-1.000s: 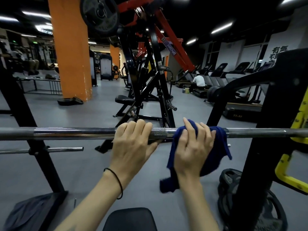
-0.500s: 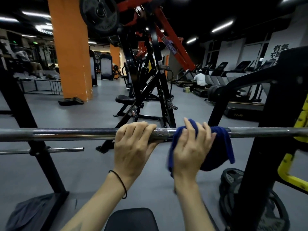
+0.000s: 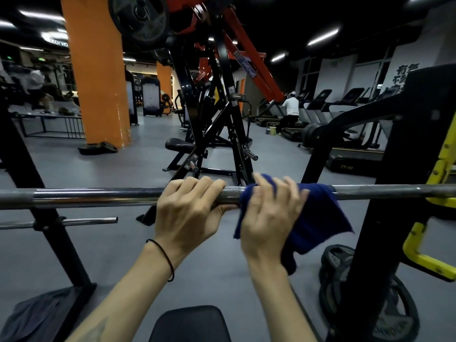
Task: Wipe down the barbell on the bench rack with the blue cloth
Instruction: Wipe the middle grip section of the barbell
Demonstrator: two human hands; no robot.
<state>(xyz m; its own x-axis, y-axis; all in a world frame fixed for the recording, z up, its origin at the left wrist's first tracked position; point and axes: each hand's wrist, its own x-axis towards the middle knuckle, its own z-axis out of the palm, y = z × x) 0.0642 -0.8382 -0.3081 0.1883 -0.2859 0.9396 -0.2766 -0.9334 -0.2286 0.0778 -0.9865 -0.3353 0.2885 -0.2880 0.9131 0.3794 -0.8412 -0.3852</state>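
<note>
A steel barbell [image 3: 93, 197] runs level across the view, resting on the black bench rack [image 3: 404, 174]. My left hand [image 3: 190, 208] is wrapped around its knurled middle. Just to the right, my right hand [image 3: 269, 213] presses the blue cloth [image 3: 318, 218] over the bar. The cloth drapes over the bar and hangs below it, hiding that stretch of steel. A black band circles my left wrist.
The black bench pad [image 3: 192, 324] is below my arms. Yellow hooks [image 3: 436, 183] and weight plates [image 3: 345, 265] sit at the right upright. A black and red machine [image 3: 214, 107] stands ahead, an orange pillar [image 3: 93, 70] left, treadmills [image 3: 350, 119] and a person [image 3: 291, 112] at the back right.
The cloth's hanging tail has drawn up and bunched under my right hand, which shifted slightly on the bar. My left hand kept its grip.
</note>
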